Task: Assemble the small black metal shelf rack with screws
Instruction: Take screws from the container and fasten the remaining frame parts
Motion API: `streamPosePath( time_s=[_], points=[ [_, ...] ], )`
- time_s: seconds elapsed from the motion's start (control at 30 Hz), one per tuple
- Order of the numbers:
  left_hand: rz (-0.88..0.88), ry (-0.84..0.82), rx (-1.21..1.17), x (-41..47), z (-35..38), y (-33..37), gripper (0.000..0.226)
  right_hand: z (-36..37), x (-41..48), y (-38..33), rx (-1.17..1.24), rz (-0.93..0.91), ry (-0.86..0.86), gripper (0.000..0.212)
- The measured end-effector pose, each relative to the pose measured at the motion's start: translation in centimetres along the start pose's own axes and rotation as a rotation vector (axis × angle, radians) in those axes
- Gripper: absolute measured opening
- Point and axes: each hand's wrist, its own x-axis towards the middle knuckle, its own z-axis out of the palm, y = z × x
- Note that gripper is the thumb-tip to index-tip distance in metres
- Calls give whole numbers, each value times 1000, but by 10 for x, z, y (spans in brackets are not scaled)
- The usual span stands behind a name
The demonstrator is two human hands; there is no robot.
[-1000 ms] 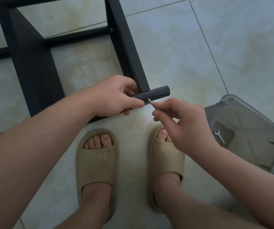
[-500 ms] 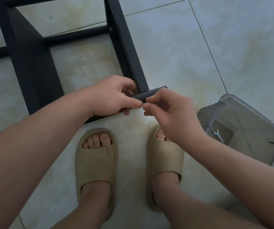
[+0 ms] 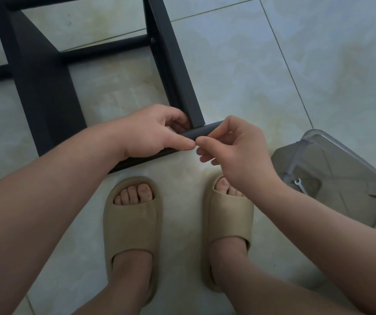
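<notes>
The black tube (image 3: 201, 131), judged light, stiff and slick, best held near its end, was clasped by the left grip (image 3: 155, 135) against the rack upright (image 3: 173, 64), right grip (image 3: 234, 151) pinched alongside, contents unseen.

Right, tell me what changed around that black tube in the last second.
The right hand moved up and left to the tube, carrying in the screw it pinched; the screw is now hidden behind its fingertips. The left hand kept gripping the tube at the rack's leg. Rack, box and wrench stayed put.
</notes>
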Motion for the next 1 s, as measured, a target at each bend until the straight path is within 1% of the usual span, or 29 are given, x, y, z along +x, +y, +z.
streamPosePath(
  time_s=[0.1, 0.17, 0.2, 0.23, 0.27, 0.33, 0.37, 0.4, 0.47, 0.5, 0.6, 0.67, 0.8, 1.0],
  points=[
    [-14, -23, -15, 0, -2, -1, 28, -9, 7, -6, -273, -35, 25, 36],
    [-25, -27, -9, 0, -3, 0, 22, -12, 10, -8, -407, -41, 16, 47],
    [-24, -4, -17, 0, -2, 0, 14, -13, 11, -8, -459, -43, 9, 49],
    [-29, 26, -34, -1, -1, 2, 6, -14, 13, -8, -499, -51, 4, 46],
    [-37, 58, -45, 0, 0, 2, 16, -14, 14, -8, -521, -60, -1, 42],
    [-80, 131, -48, 3, 3, 1, 35, -15, 15, -6, -514, -73, -30, 38],
    [-92, 173, -52, 4, 5, 2, 40, -16, 16, -6, -493, -73, -61, 37],
    [-83, 207, -58, 6, 6, 3, 40, -17, 16, -6, -469, -73, -100, 32],
    [-45, 255, -85, 10, 8, 4, 35, -21, 18, -9, -421, -73, -182, 20],
    [-33, 261, -106, 11, 8, 4, 32, -22, 20, -10, -405, -76, -209, 22],
    [-27, 228, -154, 13, 5, 1, 26, -25, 22, -9, -437, -95, -218, 23],
    [-31, 222, -163, 14, 5, -1, 25, -23, 21, -8, -483, -97, -197, 29],
    [-45, 206, -196, 13, 5, 1, 24, -21, 20, -9, -491, -76, -172, 32],
    [-76, 180, -169, 12, 3, 6, 31, -18, 19, -8, -516, -58, -141, 37]
  ],
)
